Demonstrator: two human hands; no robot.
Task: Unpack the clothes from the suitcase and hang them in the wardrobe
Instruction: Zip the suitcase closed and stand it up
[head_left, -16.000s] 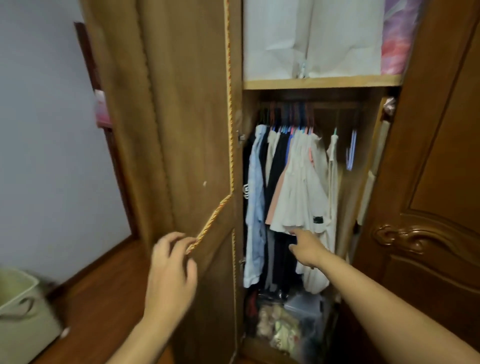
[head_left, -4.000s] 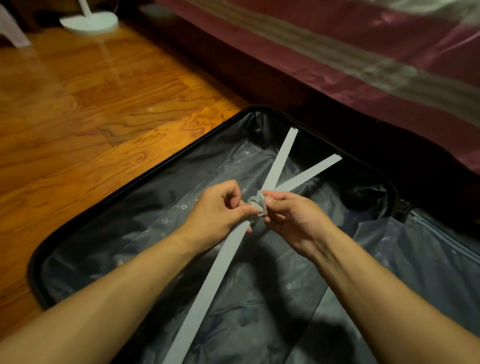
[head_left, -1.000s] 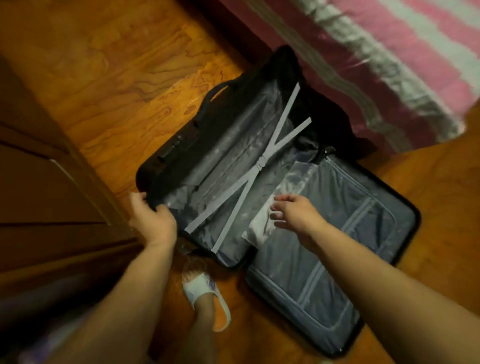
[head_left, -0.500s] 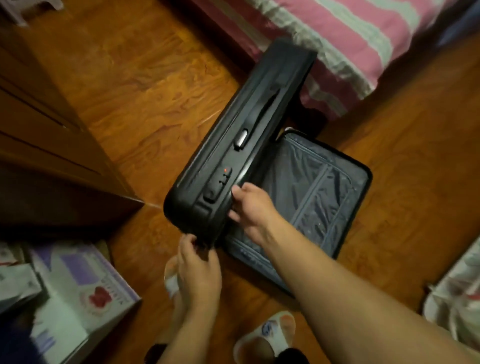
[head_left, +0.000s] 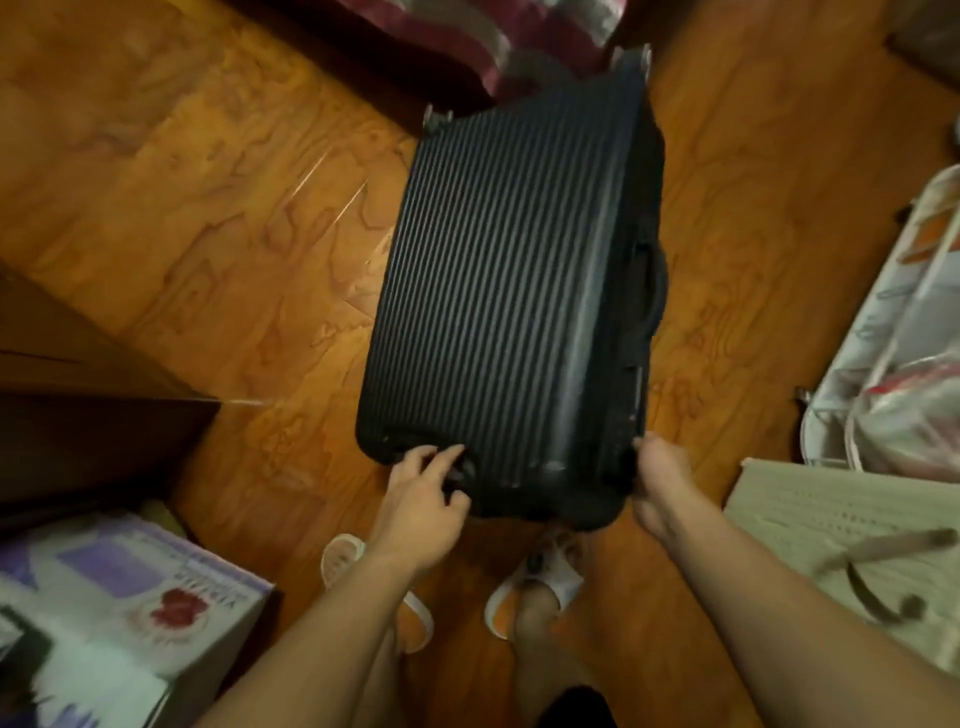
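Wooden floor (head_left: 218, 218) is carrying the closed black suitcase (head_left: 509, 291). Left hand (head_left: 421, 499) is curling its grip over the near left corner, and right hand (head_left: 657, 488) is gripping the near right corner. Slippers (head_left: 540, 577) are standing just below; a box (head_left: 119, 613) is sitting left, a bed (head_left: 467, 36) beyond, a basket (head_left: 883, 343) right.
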